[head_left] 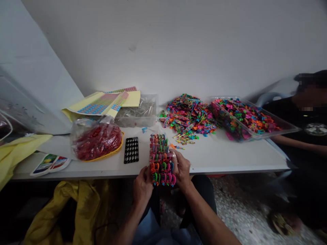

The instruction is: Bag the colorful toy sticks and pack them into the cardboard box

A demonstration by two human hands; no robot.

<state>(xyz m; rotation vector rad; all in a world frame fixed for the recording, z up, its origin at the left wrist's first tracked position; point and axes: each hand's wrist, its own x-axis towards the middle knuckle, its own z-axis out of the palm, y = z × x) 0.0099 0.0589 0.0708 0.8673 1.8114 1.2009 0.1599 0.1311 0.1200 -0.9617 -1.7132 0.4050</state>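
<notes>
Between my two hands is a block of small, brightly coloured plastic pieces (pixel 163 168), set in rows with curved pink, green and orange parts on the near side. It stands at the table's front edge. My left hand (pixel 143 185) grips its lower left side, fingers partly hidden. My right hand (pixel 182 166) is closed around its right side. A black tray with rows of holes (pixel 131 150) lies flat to the left of the block. Beyond the block are a few loose striped pieces (pixel 185 140) and a large heap of colourful plastic pieces (pixel 190 115).
A clear bin of colourful pieces (pixel 251 119) stands at right, beside a seated person (pixel 306 119). At left, a bag of dark red pieces (pixel 99 141) sits in a yellow basket. Behind it are sticker sheets (pixel 102 103) and a clear box (pixel 135 120) on the white table (pixel 212 160).
</notes>
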